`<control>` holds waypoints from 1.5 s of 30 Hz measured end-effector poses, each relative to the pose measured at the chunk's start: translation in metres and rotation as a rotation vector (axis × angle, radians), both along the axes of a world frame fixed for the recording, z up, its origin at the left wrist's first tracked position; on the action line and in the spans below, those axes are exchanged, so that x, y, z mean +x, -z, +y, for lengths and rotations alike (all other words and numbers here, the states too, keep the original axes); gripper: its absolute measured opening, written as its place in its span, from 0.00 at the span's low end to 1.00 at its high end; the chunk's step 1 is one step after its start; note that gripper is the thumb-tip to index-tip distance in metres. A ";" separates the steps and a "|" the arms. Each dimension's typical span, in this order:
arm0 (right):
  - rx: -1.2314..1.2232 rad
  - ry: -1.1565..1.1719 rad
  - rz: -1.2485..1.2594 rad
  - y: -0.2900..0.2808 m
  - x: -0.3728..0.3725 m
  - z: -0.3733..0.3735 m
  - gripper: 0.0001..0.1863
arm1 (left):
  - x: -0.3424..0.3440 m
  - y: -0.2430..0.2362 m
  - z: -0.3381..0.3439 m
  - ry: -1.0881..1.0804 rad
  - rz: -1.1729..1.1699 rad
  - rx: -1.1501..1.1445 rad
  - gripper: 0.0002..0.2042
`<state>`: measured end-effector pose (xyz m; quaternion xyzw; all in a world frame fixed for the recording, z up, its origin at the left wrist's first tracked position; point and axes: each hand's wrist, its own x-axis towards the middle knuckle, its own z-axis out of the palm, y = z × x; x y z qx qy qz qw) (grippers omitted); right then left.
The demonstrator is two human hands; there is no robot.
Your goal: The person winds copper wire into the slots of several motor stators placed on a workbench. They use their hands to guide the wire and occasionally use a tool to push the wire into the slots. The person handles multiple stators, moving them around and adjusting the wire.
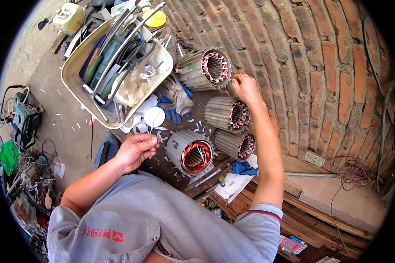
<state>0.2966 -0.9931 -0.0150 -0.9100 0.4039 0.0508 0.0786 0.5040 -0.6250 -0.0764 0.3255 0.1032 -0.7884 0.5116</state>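
Observation:
My left hand is closed in a pinch on a thin pale strand, beside a white spool. Just right of it lies a finned motor stator with red windings. My right hand reaches up by the wall, fingers curled, beside the rear stator; what it holds, if anything, is too small to make out. Two further stators, a middle one and a lower one, lie below that hand, both with red-and-white windings. White scraps are scattered between the stators.
A plastic tub of tools and hoses sits upper left, beside blue-and-grey gloves. A brick wall rises at right, with a socket strip and tangled wires. A machine and clutter stand at far left; wooden boards lie lower right.

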 end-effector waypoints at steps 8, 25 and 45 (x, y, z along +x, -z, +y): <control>-0.005 -0.188 0.042 -0.010 0.001 0.001 0.09 | 0.000 0.003 0.003 -0.008 0.007 0.016 0.09; -0.066 -0.046 0.259 -0.010 0.016 0.000 0.16 | 0.000 0.000 0.000 -0.043 0.017 0.043 0.08; -0.021 0.217 0.374 -0.028 0.039 0.012 0.21 | 0.002 0.002 -0.005 -0.096 0.103 0.050 0.09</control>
